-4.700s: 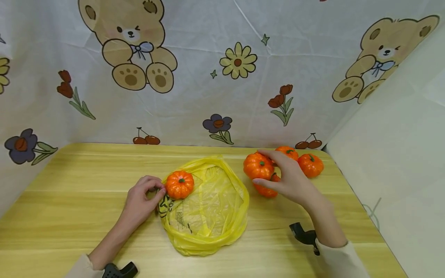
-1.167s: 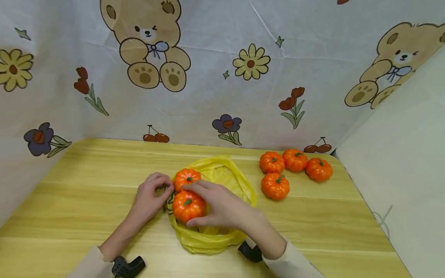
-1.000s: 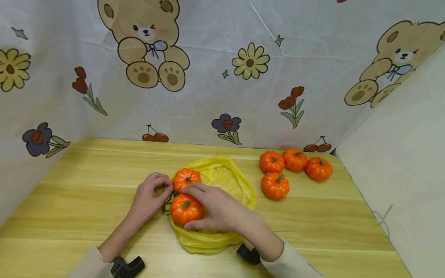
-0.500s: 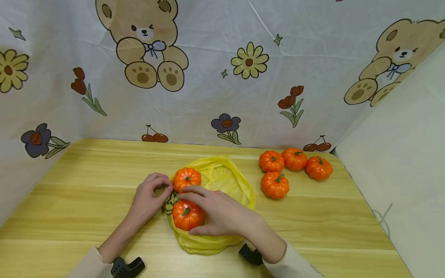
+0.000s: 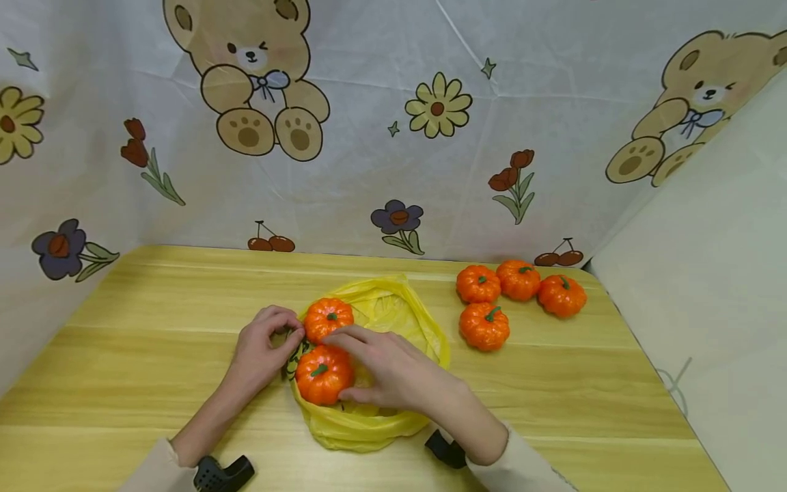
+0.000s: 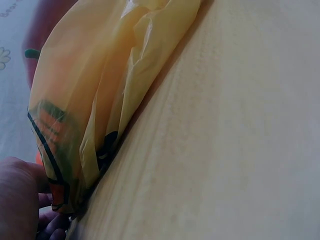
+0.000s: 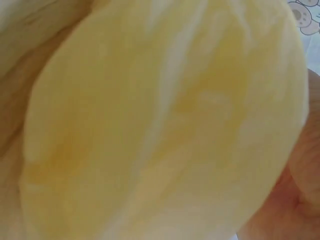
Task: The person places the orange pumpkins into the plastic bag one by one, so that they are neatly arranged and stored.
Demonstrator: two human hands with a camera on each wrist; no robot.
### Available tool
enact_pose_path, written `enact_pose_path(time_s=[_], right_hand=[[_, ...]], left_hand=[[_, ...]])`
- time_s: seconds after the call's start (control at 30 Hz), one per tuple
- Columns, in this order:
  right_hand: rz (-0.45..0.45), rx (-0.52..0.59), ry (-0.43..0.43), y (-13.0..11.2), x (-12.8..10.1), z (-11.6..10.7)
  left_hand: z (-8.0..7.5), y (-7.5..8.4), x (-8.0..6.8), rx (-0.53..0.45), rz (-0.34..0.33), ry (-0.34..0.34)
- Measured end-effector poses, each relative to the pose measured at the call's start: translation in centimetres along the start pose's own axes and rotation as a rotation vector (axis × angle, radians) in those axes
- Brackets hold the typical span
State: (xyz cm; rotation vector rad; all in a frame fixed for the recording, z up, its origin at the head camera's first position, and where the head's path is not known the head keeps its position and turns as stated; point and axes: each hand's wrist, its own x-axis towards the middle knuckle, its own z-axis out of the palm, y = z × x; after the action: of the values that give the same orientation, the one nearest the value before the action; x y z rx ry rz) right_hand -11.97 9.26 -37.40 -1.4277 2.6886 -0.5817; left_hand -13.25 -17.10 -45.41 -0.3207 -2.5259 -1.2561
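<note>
A yellow plastic bag (image 5: 393, 311) lies spread with its mouth up in the middle of the table. My left hand (image 5: 261, 348) pinches its left rim between thumb and fingers; the left wrist view shows the bag's wall (image 6: 110, 65) rising from that pinch. Inside, along the left side, sit two small orange pumpkins with green stems, the far pumpkin (image 5: 328, 320) and the near pumpkin (image 5: 322, 376). My right hand (image 5: 393, 369) reaches over the bag, its spread thumb and fingers at the near pumpkin's right side. Bag plastic (image 7: 150, 120) fills most of the right wrist view.
Several more orange pumpkins stand at the back right of the wooden table (image 5: 553, 403), one pumpkin (image 5: 484, 326) nearest the bag. A cloth printed with bears (image 5: 344, 178) hangs behind the table. A white wall (image 5: 725, 287) borders the right side.
My right hand has brought a pumpkin from the back-right group into the bag, beside the other one. Since half a second ago that pumpkin shifted slightly left, its fingers drawing away. My left hand keeps its pinch.
</note>
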Motion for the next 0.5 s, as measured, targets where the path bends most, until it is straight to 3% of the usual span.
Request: enact_pose_path(time_s=[0.5], right_hand=[[0.021, 0.024, 0.077, 0.6, -0.3, -1.1]], left_hand=[[0.0, 0.1, -0.1, 0.003, -0.016, -0.001]])
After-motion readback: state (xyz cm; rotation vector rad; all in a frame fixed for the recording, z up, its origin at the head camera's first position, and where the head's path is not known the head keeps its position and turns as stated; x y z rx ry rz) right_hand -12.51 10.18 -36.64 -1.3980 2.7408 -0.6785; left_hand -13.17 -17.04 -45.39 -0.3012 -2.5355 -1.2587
